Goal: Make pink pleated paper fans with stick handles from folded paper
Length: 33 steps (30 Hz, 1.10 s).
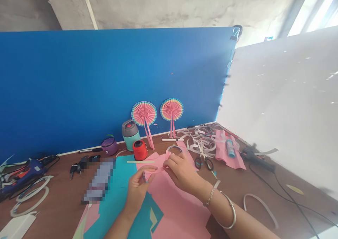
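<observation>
Between my hands is a piece of pleated pink paper (149,175) with a bluish edge at its left end. My left hand (138,182) pinches that end between thumb and fingers. Further right, my right hand (181,170) has its fingers closed on the other part of the same strip, and they hide some of it. Large sheets of pink paper (179,203) and teal paper (118,186) lie under the hands. Two round pink fans (144,113) with coloured rims and pink paper handles lean on the blue panel behind.
Black-handled scissors (203,161) lie right of my right hand, near coiled white strips (203,144). A glue stick (230,149) rests on pink paper. A red container (139,150), a teal flask (130,135) and a purple pot (109,145) stand behind; a glue gun (29,172) lies left.
</observation>
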### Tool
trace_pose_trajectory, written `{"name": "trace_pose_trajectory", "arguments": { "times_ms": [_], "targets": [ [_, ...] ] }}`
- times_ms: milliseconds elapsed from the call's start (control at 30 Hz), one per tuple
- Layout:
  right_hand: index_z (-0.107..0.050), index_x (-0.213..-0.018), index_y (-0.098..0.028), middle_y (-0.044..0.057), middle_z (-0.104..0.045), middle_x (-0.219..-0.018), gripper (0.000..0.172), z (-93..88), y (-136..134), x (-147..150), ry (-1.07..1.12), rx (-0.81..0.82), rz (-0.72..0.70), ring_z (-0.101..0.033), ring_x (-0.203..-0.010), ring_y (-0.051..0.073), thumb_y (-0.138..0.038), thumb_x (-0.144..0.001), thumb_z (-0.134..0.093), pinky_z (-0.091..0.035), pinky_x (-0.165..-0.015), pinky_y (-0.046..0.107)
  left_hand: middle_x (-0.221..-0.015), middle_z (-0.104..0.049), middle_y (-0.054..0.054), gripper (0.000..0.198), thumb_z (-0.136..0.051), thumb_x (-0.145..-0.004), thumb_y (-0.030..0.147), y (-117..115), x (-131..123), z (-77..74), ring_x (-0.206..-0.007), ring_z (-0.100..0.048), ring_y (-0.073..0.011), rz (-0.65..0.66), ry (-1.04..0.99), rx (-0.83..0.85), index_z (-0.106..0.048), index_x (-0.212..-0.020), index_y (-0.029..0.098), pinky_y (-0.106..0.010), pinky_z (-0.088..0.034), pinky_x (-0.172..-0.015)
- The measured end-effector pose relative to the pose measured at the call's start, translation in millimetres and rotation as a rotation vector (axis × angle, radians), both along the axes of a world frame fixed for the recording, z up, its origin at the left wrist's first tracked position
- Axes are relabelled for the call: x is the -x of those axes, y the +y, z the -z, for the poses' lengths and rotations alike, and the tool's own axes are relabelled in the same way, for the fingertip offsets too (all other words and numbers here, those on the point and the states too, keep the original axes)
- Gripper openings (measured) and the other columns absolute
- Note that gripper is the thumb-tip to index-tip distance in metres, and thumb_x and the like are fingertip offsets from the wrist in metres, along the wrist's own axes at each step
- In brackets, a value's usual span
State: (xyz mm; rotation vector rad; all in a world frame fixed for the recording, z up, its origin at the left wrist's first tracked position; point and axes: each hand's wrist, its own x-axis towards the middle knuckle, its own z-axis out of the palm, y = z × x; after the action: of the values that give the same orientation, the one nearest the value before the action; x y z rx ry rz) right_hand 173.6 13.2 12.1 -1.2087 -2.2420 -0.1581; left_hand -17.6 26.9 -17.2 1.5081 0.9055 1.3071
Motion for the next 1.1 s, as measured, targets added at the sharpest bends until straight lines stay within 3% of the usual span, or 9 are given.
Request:
{"name": "trace_pose_trajectory", "arguments": {
  "times_ms": [300, 467, 567, 767, 1100],
  "targets": [
    [-0.053, -0.085, -0.018, 0.003, -0.056, -0.081, 0.011, 0.5, -2, 3, 0.008, -0.015, 0.015, -0.051, -0.072, 0.016, -0.011, -0.088, -0.045, -0.027, -0.065, 0.030, -0.099, -0.070, -0.008, 0.031, -0.071, -0.068, 0.030, -6, -8, -1.9, -0.098, -0.061, -0.0252, -0.007, -0.079, 0.145, -0.069, -0.096, 0.017, -0.036, -0.049, -0.086],
    [-0.053, -0.083, -0.018, 0.002, -0.055, -0.079, 0.012, 1.9, -5, 8, 0.035, 0.020, -0.016, -0.050, -0.070, 0.015, -0.011, -0.087, -0.045, -0.027, -0.065, 0.030, -0.104, -0.069, -0.009, 0.033, -0.071, -0.068, 0.027, -11, -15, -7.4, -0.100, -0.061, -0.0250, 0.035, 0.049, 0.093, -0.068, -0.100, 0.018, -0.036, -0.048, -0.088],
    [-0.053, -0.084, -0.019, 0.002, -0.056, -0.080, 0.012, 2.9, -7, 12, 0.064, 0.039, -0.042, -0.049, -0.070, 0.015, -0.010, -0.085, -0.046, -0.027, -0.065, 0.029, -0.097, -0.071, -0.009, 0.024, -0.070, -0.069, 0.028, -14, -16, -5.8, -0.099, -0.062, -0.0259, 0.037, 0.041, 0.069, -0.071, -0.092, 0.020, -0.036, -0.050, -0.085],
    [-0.046, -0.086, -0.019, 0.001, -0.057, -0.081, 0.018, 4.3, -7, 14, 0.129, 0.012, -0.022, -0.049, -0.069, 0.014, -0.007, -0.073, -0.047, -0.028, -0.066, 0.028, -0.077, -0.073, -0.006, 0.012, -0.075, -0.062, 0.030, -13, -15, -5.5, -0.100, -0.062, -0.0285, -0.108, -0.029, 0.082, -0.071, -0.071, 0.024, -0.036, -0.050, -0.084],
    [-0.047, -0.092, -0.019, 0.002, -0.060, -0.082, 0.028, 1.5, -6, 10, 0.112, 0.000, -0.016, -0.050, -0.068, 0.015, -0.003, -0.070, -0.043, -0.024, -0.064, 0.028, -0.095, -0.072, -0.010, 0.023, -0.071, -0.068, 0.033, -16, -16, -12.4, -0.095, -0.064, -0.0268, -0.108, 0.053, 0.004, -0.072, -0.085, 0.017, -0.036, -0.049, -0.088]
  ]
}}
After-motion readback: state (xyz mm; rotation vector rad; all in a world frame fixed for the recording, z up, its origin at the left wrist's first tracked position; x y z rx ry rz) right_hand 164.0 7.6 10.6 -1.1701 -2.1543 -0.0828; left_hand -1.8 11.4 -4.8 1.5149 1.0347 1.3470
